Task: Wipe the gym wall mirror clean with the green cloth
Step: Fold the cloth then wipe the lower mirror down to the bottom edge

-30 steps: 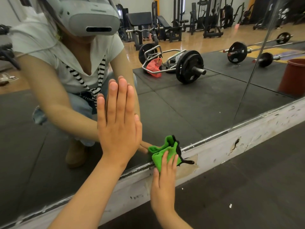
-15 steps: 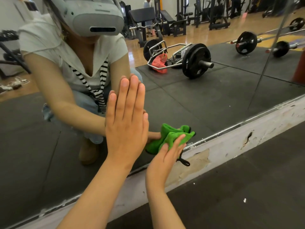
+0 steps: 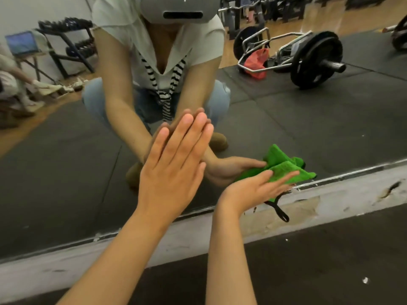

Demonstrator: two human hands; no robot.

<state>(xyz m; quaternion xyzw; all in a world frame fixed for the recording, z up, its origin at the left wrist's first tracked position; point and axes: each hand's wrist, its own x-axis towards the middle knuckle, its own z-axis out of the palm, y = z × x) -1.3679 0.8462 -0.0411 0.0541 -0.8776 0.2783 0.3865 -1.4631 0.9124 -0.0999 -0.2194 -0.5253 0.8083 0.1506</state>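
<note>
The left hand (image 3: 174, 172) lies flat on the wall mirror (image 3: 286, 119), fingers straight together. The right hand (image 3: 253, 190) presses the green cloth (image 3: 284, 170) with straight fingers at the mirror's bottom edge.

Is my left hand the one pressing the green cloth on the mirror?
No, the right hand presses the green cloth against the mirror near its bottom edge, while the left hand lies flat on bare glass.

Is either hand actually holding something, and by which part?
Nothing is gripped. The right hand presses the green cloth against the mirror with straight fingers laid across its outer face; the left hand lies flat on the mirror.
</note>
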